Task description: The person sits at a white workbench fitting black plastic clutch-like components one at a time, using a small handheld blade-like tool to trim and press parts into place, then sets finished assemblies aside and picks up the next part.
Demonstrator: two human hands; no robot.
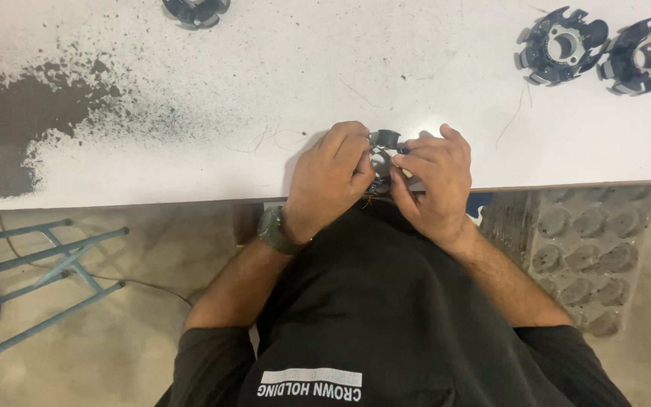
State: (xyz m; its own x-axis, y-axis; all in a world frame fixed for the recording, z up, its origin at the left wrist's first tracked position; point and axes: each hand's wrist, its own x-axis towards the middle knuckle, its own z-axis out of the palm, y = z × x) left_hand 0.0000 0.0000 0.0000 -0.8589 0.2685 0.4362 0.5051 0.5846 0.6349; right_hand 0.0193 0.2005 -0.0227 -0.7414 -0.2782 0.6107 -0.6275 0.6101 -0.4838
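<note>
White tabletop (431, 53) fills the upper half of the view; near edge runs left to right across the middle. Big dark worn patch (1, 128) at the left edge, speckling out toward the centre.

Below the near edge: person's black shirt (386, 301), bottom centre. Blue metal frame (47, 264) on the floor at lower left. Grey moulded tray (582, 249) with round pockets under the right end of the tabletop.

Two black slotted rings at the far right corner, side by side and just touching: left one (561, 45), right one (646, 54). Each has a pale metal hub in the middle. A third black ring (196, 10) is cut off by the far edge, left of centre.

Both hands sit at the near edge, centre. Left hand (325, 181), with a dark green watch (274, 231) on the wrist, is curled around the left side of a small black ring (383, 154). Right hand (435, 181) grips the right side, fingers bent over it. That ring is held between the two hands, right at the near edge, mostly hidden by fingers; probably the same kind as the others, but too covered to be sure.

Thin wire strands (273, 137) lie on the tabletop just left of the left hand, another strand (514, 117) to the right of the right hand.
</note>
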